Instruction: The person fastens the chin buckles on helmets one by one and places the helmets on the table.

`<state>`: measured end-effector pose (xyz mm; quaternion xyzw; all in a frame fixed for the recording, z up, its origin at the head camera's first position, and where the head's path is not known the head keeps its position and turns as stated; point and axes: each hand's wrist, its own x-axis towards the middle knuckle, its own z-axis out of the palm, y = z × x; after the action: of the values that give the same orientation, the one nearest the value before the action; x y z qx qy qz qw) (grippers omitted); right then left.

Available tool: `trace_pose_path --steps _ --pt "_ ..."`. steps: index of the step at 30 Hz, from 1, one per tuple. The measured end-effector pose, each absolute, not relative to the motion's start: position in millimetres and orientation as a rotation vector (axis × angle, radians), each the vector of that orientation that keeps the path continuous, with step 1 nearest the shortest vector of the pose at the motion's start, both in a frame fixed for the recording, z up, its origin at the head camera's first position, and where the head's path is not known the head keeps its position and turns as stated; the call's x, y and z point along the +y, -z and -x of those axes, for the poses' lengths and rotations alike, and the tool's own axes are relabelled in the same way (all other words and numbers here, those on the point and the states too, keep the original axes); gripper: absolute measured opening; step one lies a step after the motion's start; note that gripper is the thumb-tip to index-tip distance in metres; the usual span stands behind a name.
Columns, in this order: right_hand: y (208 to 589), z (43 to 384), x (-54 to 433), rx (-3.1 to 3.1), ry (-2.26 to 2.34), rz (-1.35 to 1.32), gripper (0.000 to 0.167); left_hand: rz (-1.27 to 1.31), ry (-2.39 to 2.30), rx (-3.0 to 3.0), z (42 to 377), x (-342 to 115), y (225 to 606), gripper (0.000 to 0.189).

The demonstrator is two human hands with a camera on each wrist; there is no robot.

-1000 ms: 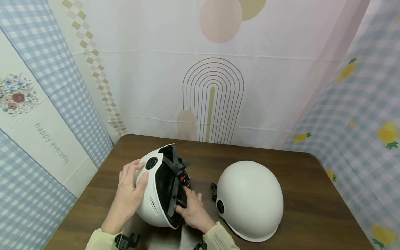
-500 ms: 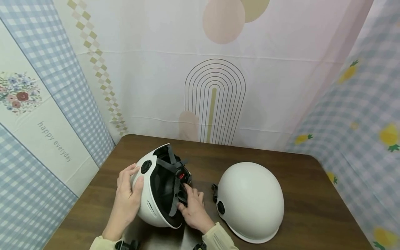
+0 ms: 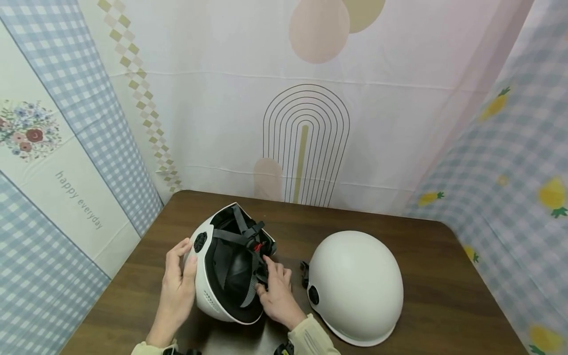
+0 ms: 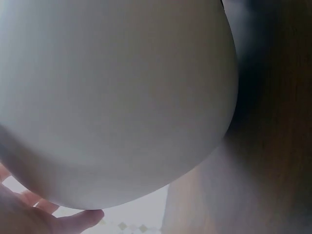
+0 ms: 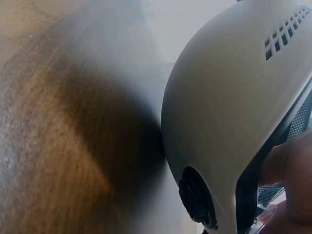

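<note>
A white helmet (image 3: 205,288) lies tilted on its side, its black lined inside facing right and up. Dark grey straps (image 3: 230,237) with a red buckle part (image 3: 258,247) cross the opening. My left hand (image 3: 176,291) holds the shell from the left, thumb and fingers spread over its crown; the left wrist view shows the smooth shell (image 4: 122,97) close up. At the right rim my right hand (image 3: 279,298) grips the helmet, fingertips beside the straps. In the right wrist view its fingers (image 5: 298,170) reach in at the edge, near a black round side knob (image 5: 195,196).
A second white helmet (image 3: 356,286) sits dome up to the right, a black clip (image 3: 304,273) at its left edge. Both are on a dark wooden table (image 3: 443,296). Printed cloths (image 3: 213,98) hang behind and at the sides.
The helmet between my hands has turned so that its opening faces more upward and shows more of the lining. My left hand has shifted slightly down and left; the second helmet stays put.
</note>
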<state>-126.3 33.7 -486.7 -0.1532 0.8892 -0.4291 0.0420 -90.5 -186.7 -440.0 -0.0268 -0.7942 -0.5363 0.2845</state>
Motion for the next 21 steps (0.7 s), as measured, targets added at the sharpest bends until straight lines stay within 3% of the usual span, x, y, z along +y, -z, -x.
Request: trace_pose_path --steps 21 --pt "485 125 35 2.757 1.306 0.466 0.066 0.120 1.482 -2.071 83 -192 457 0.036"
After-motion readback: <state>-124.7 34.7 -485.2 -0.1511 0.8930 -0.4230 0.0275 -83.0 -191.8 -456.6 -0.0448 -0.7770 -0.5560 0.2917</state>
